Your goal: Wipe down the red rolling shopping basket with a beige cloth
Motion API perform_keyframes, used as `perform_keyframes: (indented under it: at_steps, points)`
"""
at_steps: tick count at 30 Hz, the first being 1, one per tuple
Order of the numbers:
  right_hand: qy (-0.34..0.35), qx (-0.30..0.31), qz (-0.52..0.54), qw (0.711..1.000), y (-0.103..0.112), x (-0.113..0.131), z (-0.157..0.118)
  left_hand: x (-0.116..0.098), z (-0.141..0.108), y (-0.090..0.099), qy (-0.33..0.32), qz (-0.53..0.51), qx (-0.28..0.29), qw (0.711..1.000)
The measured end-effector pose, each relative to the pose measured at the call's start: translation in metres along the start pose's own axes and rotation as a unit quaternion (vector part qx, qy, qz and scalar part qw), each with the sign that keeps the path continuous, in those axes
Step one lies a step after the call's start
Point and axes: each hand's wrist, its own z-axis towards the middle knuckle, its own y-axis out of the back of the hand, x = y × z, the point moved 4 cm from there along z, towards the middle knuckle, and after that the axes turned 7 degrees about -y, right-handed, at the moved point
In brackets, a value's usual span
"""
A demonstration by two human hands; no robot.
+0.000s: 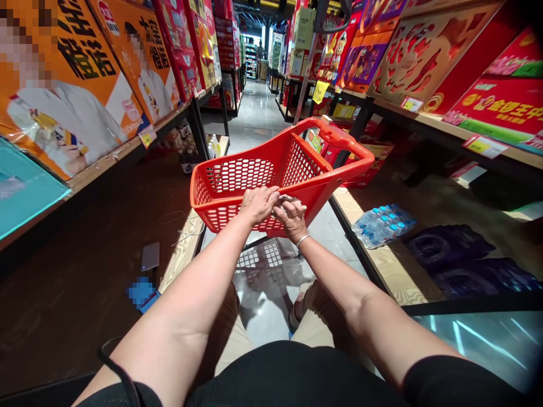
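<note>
A red plastic shopping cart [231, 206] with honeycomb openings stands crosswise in front of me, its handle to the upper right. Its basket looks bare inside. Over the near rim, my left hand [258, 204] is closed, with fingers bent across the edge. My right hand [292, 219], wearing a thin bracelet [302, 241], is curled against the basket's near side, right beside the left fingertips. Something pale and crumpled shows along the right fingertips; I cannot make out what it is.
Shelves of orange drink boxes [72, 90] line the left; red and gold gift boxes [436, 56] fill the right. Low down are a shrink-wrapped pack of water bottles [384, 225], dark purple packs [449, 246], and a flat grey object [150, 256]. A tiled aisle [257, 102] runs ahead.
</note>
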Motion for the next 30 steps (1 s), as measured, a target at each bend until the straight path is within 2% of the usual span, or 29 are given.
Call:
perform_keyframes:
  at_steps: [4,7,12,16,19,22,24,27,30]
  points:
    - [0.037,0.081,-0.026,0.996,-0.029,0.004,-0.021,-0.001,-0.002,0.002,-0.005,-0.009,0.000,1.000]
    - [0.104,0.129,-0.040,0.985,-0.035,0.001,-0.037,-0.001,-0.001,0.001,-0.003,-0.010,-0.002,1.000]
    - [0.197,0.183,-0.082,0.960,-0.031,-0.004,-0.053,-0.001,0.001,0.001,-0.007,-0.006,0.007,1.000]
    - [0.229,0.181,-0.081,0.953,-0.008,-0.009,-0.043,0.001,0.000,0.003,-0.010,0.003,0.013,1.000]
    - [0.198,0.136,-0.084,0.967,0.025,-0.025,-0.018,0.003,-0.002,0.003,-0.017,0.013,0.022,1.000]
    - [0.104,0.005,-0.080,0.991,0.062,-0.051,0.011,0.005,-0.004,0.001,-0.026,0.027,0.031,0.999]
    - [0.039,-0.072,-0.071,0.994,0.074,-0.068,0.017,0.006,-0.005,-0.001,-0.028,0.034,0.027,0.999]
    - [-0.013,-0.079,-0.059,0.995,0.059,-0.077,0.002,0.006,-0.006,-0.002,-0.033,0.037,0.018,0.999]
    - [0.001,-0.033,-0.050,0.998,0.028,-0.068,-0.027,0.006,-0.006,-0.002,-0.035,0.035,0.017,0.999]
